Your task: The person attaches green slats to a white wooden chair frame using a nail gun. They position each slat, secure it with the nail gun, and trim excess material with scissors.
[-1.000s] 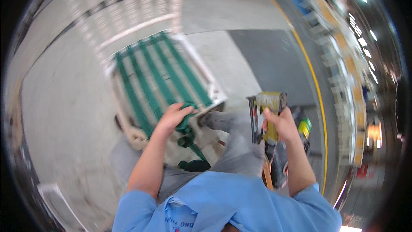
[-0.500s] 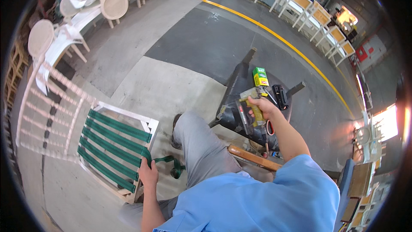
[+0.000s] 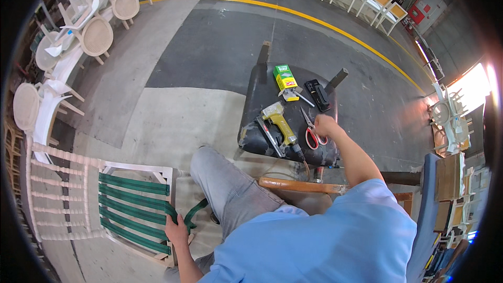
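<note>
My left hand is closed on the green webbing at the near right rail of a pale wooden chair frame; the webbing's loose end curls beside my knee. Several green straps cross the seat frame side by side. To the right, my right hand has curled fingers at the scissors, by the top of their red-and-white handles. The scissors lie on a worn black seat-like surface. Left of them rests a yellow-green pneumatic staple gun with a hose at its grip.
On the black surface also lie a green-and-yellow box and a black hand stapler. A wooden bar runs beside my thigh. Pale chair frames line the left; more chairs stand beyond the yellow floor line.
My right hand has let go of the staple gun, which now lies on the black surface, and moved to the scissors. My left hand stays on the webbing. The view has turned rightward.
</note>
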